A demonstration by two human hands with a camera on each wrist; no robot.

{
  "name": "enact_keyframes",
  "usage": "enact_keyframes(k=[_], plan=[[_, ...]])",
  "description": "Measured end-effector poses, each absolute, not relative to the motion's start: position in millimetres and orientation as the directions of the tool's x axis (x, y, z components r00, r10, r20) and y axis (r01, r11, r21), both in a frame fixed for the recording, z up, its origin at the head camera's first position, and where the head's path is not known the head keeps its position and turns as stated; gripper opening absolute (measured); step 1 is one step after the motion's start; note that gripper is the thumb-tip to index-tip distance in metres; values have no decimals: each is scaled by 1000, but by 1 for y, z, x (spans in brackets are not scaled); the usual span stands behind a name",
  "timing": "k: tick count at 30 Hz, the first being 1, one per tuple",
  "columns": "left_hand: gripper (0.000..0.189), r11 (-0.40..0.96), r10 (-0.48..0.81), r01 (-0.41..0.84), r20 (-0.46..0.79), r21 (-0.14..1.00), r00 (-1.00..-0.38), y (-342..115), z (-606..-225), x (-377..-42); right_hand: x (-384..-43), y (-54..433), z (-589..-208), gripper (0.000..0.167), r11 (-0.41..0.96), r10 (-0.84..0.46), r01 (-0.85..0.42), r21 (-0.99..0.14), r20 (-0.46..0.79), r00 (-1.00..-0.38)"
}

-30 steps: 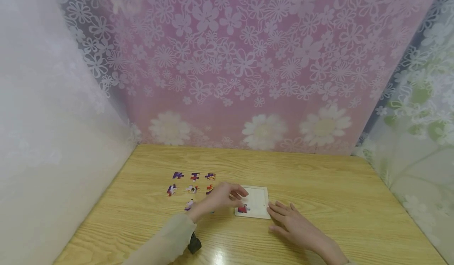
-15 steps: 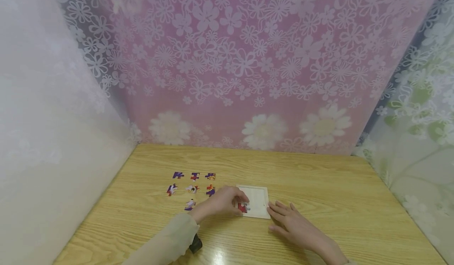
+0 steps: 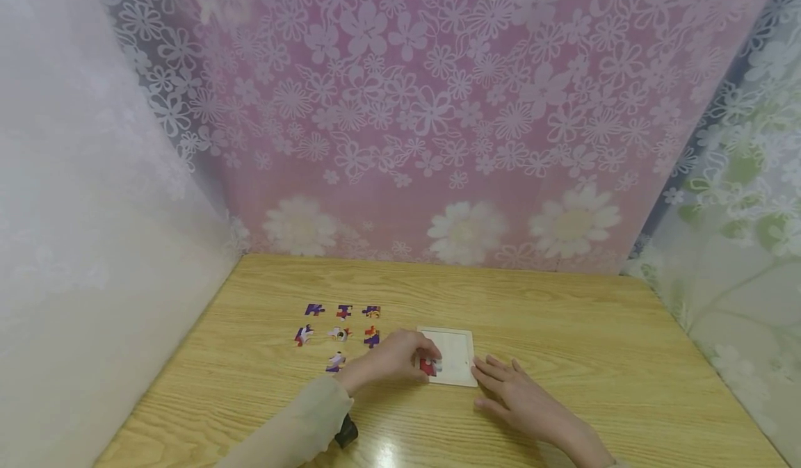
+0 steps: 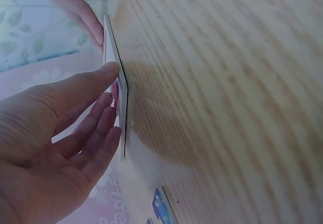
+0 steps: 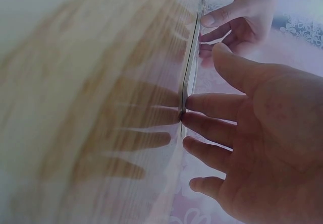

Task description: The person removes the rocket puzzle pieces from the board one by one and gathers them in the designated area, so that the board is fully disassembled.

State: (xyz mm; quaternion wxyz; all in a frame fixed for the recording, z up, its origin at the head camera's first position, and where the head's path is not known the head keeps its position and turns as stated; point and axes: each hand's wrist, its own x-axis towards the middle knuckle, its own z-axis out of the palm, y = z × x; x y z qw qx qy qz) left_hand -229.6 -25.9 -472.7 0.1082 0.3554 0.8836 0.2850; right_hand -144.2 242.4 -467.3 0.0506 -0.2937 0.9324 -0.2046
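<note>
My left hand (image 3: pixel 400 355) pinches a red-and-purple puzzle piece (image 3: pixel 428 366) at the near left corner of the white puzzle tray (image 3: pixel 455 354). In the left wrist view, the thumb of that hand lies along the tray's edge and the fingertips bend in at the red piece (image 4: pixel 115 94), partly covering it. My right hand (image 3: pixel 516 398) lies flat at the tray's right side; in the right wrist view its straight fingertips (image 5: pixel 194 103) touch the tray's edge.
Several loose puzzle pieces lie in rows to the left, among them a white-and-red one (image 3: pixel 340 334) and a purple one (image 3: pixel 314 309). A blue piece (image 4: pixel 162 206) shows in the left wrist view. Floral cloth (image 3: pixel 432 120) hangs behind the wooden table (image 3: pixel 563 322).
My left hand has come down from above the tray, its thumb and fingers closing in around the corner piece. The right hand has stayed still at the tray.
</note>
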Motion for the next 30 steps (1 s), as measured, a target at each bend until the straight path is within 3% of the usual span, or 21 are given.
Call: enact_keyframes(k=[16, 26, 30], plan=[[39, 522, 743, 657, 88, 544, -663, -25, -475, -230, -143, 242, -468, 64, 745, -567, -529, -407, 33, -823], [13, 449, 701, 511, 66, 733, -710, -29, -476, -232, -144, 244, -469, 64, 748, -561, -520, -413, 26, -827], [8, 453, 688, 471, 40, 757, -725, -32, -477, -233, -145, 244, -468, 64, 745, -567, -526, -410, 25, -824]])
